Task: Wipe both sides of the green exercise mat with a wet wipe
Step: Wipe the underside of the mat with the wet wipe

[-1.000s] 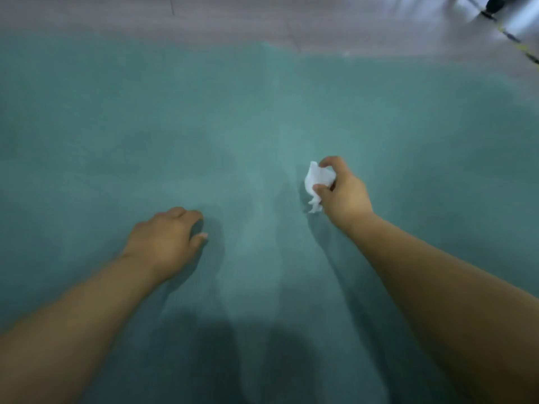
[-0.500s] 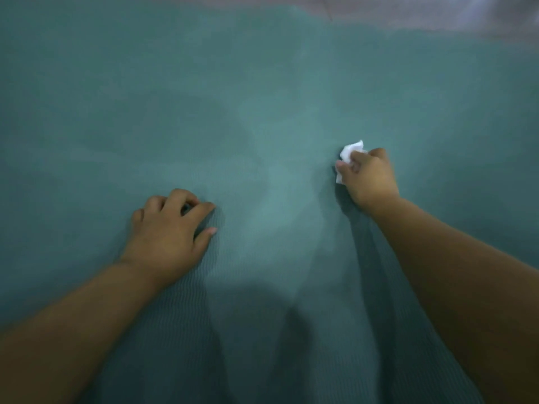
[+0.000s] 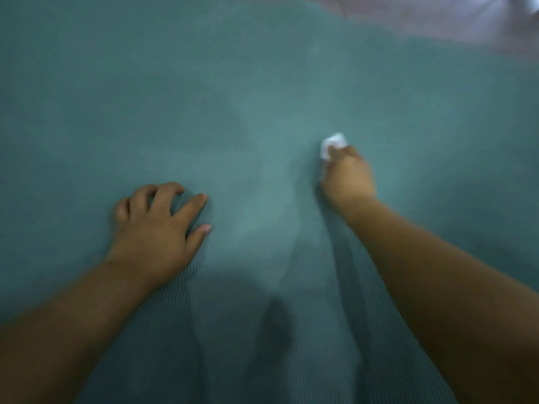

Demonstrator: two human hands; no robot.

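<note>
item: green exercise mat (image 3: 175,97). lay flat and spread out, filling nearly the whole view; fine ribbed texture showed in the near part, between and under the forearms. a paler patch ran down its middle between the two hands. shadows fell on the near centre.

item: wet wipe (image 3: 332,144). white, crumpled into a small wad, on the mat right of centre. only its far end showed, sticking out past the fingers of the right hand; whether it pressed flat against the mat could not be told for motion blur.

item: right hand (image 3: 348,176). back of hand up, fingers curled round the wipe and gripping it, low over the mat. blurred. forearm ran off to the lower right corner.

item: left hand (image 3: 157,225). palm down on the mat, left of centre, well apart from the right hand. held nothing; fingers (image 3: 189,207) spread and bent at the knuckles, tips touching the mat, thumb stretched toward the centre. forearm ran off to the lower left corner.

item: floor (image 3: 452,21). pale, glossy strip beyond the mat's far edge, upper right corner only; blurred.
</note>
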